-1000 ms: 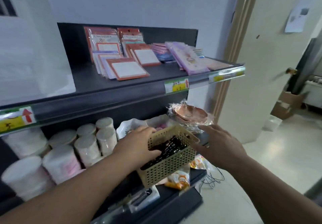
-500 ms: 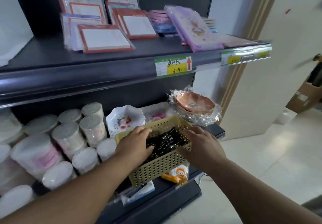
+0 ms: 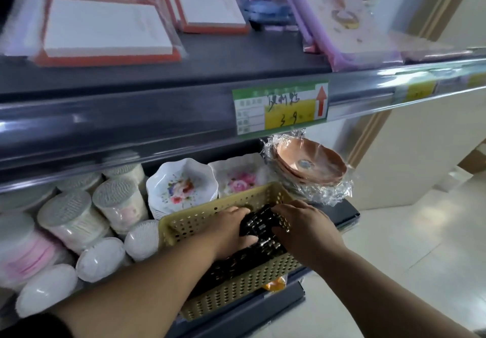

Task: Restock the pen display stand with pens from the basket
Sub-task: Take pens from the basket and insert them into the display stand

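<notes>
both hands are down in the yellow perforated basket (image 3: 236, 290), sitting at about 6 o'clock in the view on the front edge of the lower shelf (image 3: 344, 214). the left hand (image 3: 228, 230) comes in from 7 o'clock, fingers curled over and thumb tucked under a fat bundle of black pens (image 3: 259, 226). the right hand (image 3: 305, 226) comes in from 4 o'clock and wraps the other side of the same bundle, so the pens are held between the two hands, raised a little above the rest. more black pens lie along the basket floor beneath the left wrist (how many, too dark to count).

at 12 o'clock of the basket stand floral dishes (image 3: 181, 185), and at 1 o'clock a stack of brown bowls (image 3: 307, 166) in crinkled clear wrap. round tubs of cotton swabs (image 3: 115, 201) crowd the 9 o'clock side.

above it all runs the upper shelf (image 3: 157, 117), its rail carrying a green and yellow price tag (image 3: 281, 107) with a red arrow. on it, orange-edged notepads (image 3: 105, 27) at 11 o'clock and purple packs (image 3: 339, 22) at 1 o'clock. pale tiled floor (image 3: 420, 232) shows at 3 o'clock.
</notes>
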